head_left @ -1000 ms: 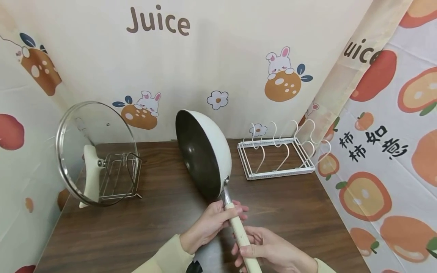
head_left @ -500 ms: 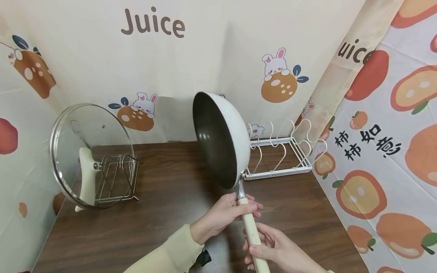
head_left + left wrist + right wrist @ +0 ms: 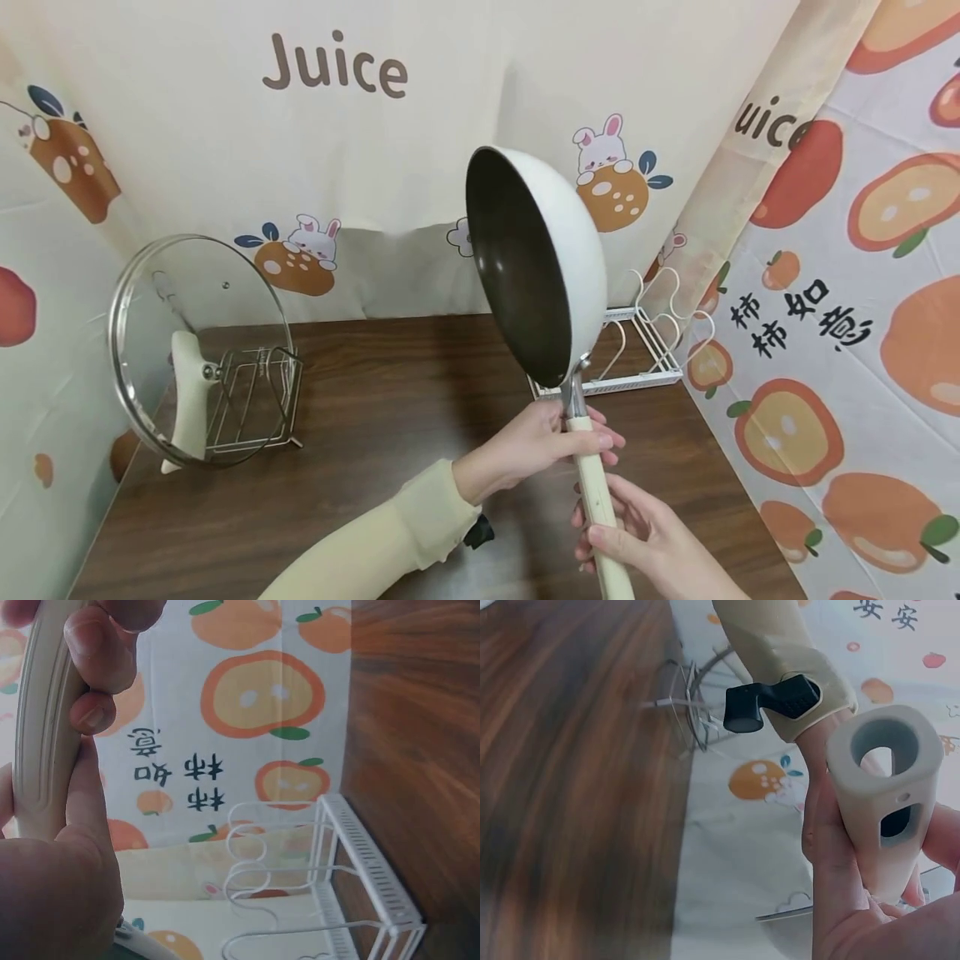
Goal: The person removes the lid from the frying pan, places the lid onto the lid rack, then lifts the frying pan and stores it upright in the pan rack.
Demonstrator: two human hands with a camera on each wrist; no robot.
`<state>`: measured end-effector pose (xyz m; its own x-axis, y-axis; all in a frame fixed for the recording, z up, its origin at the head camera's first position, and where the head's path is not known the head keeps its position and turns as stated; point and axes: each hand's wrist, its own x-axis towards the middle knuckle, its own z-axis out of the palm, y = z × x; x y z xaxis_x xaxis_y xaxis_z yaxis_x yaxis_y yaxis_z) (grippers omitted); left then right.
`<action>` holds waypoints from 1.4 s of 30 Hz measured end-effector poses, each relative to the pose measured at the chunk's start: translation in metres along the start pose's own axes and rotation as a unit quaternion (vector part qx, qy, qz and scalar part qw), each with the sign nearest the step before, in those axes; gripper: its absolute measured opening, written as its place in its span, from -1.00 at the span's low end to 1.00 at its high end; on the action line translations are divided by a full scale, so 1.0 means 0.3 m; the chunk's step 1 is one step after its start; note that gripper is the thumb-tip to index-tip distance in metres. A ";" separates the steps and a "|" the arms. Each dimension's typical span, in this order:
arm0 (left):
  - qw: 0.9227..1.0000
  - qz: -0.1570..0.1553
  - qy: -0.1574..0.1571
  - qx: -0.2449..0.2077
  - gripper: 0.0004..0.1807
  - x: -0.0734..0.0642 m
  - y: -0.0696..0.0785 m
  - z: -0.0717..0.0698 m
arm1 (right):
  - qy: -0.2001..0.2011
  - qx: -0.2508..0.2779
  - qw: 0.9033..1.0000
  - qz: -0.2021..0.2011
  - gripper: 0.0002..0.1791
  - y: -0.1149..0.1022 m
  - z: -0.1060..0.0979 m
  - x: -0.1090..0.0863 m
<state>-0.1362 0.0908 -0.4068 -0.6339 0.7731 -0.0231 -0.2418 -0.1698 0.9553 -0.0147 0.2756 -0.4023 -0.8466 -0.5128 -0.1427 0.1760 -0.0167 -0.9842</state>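
Observation:
A wok, white outside and dark inside, is held tilted on edge above the table, its dark inside facing left. My left hand grips the cream handle at its upper end, just below the metal neck. Lower down, my right hand holds the same handle, thumb on top and fingers curled beneath. In the left wrist view the fingers wrap around the handle. The hollow end of the handle shows in the right wrist view. Behind the wok, a white rack with curved dividers is partly hidden.
To the left a glass lid with a cream handle stands upright in a metal wire rack. Under it all lies a dark wooden table. Printed cloth forms walls at the back and both sides.
Both hands have carried the wok to the right and upward, from beside the white rack to where it overlaps the rack in the head view. Both grips stay on the handle.

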 end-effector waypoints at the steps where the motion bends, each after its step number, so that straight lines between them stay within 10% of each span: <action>1: 1.000 0.003 -0.005 0.006 -0.70 0.010 0.007 0.004 | 0.006 -0.008 1.000 -0.002 -0.67 -0.005 -0.004 -0.005; 22: 0.995 0.000 -0.084 0.052 -0.76 0.170 0.065 0.063 | 0.092 -0.053 0.994 -0.015 -0.48 -0.021 -0.086 -0.068; 42: 0.993 -0.021 -0.112 0.003 -0.81 0.237 -0.024 0.061 | 0.097 -0.030 0.994 -0.027 -0.51 0.042 -0.117 -0.077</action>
<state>-0.1661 0.1581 -0.4100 -0.4435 0.8963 0.0021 -0.2597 -0.1308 0.9568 -0.0106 0.3175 -0.4150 -0.9358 -0.3380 -0.1003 0.1012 0.0149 -0.9948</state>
